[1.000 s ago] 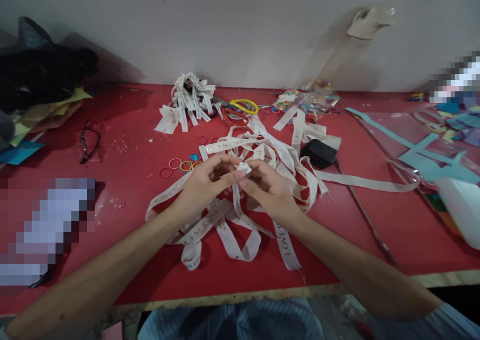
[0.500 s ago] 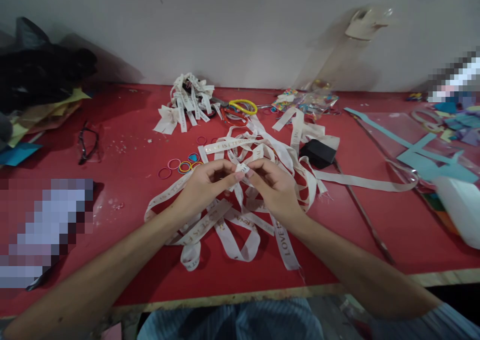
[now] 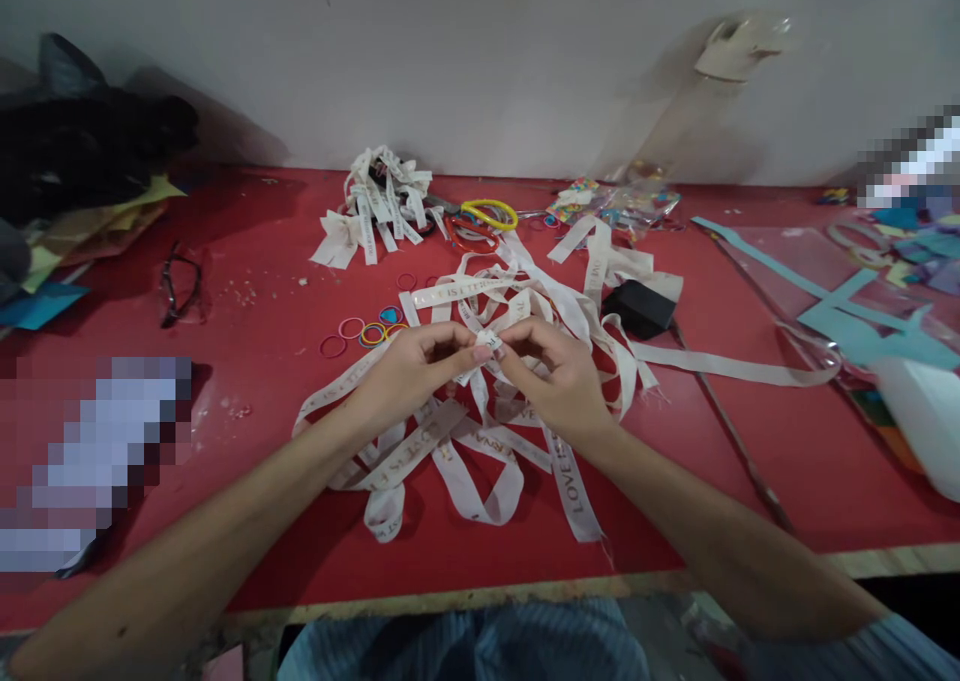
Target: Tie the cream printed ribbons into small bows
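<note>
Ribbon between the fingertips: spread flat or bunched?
Bunched: the printed ribbon forms a crumpled lump between left hand and right hand; any knot is unclear.

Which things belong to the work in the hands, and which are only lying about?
Belong, it seems:
ribbon piece, pinched by left hand and right hand
loose printed ribbon around them

Probably just lying about:
eyeglasses
black block
pale-blue cutout

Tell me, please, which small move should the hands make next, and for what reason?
Perhaps the right hand should gently draw the bunched white ribbon snug while the left hand steadies it. Both hands pinch this piece, close together, and it looks folded or looped there, so a light pull could firm it; the grip hides whether a knot has formed.
</note>
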Action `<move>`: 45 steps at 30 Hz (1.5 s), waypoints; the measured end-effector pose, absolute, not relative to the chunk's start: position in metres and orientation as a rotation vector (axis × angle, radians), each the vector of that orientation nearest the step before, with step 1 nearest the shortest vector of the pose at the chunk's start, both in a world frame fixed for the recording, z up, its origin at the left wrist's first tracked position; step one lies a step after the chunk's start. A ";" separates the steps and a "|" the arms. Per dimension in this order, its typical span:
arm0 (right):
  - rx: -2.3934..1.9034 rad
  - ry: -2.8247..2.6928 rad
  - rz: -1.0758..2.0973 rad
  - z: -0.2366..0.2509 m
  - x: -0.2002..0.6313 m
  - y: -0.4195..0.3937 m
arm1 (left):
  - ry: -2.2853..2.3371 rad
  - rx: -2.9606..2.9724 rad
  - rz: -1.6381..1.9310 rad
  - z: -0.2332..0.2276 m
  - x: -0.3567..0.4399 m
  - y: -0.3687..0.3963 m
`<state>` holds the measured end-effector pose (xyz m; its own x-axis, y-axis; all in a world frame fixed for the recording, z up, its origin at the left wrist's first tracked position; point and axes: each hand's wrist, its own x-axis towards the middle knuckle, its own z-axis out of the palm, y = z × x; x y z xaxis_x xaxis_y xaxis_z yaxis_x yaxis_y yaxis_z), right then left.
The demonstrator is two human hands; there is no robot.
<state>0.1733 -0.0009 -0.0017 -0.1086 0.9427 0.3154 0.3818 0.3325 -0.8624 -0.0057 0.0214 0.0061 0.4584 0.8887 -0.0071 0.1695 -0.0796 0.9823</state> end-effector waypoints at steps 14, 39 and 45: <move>-1.193 -1.735 0.655 -0.002 0.172 -0.006 | 0.954 1.569 0.794 0.008 -0.005 0.018; -1.201 -1.796 0.510 -0.006 0.172 -0.001 | 0.961 1.577 0.772 0.006 -0.004 0.020; -1.249 -1.798 0.477 -0.009 0.175 0.001 | 0.950 1.589 0.766 0.005 -0.003 0.019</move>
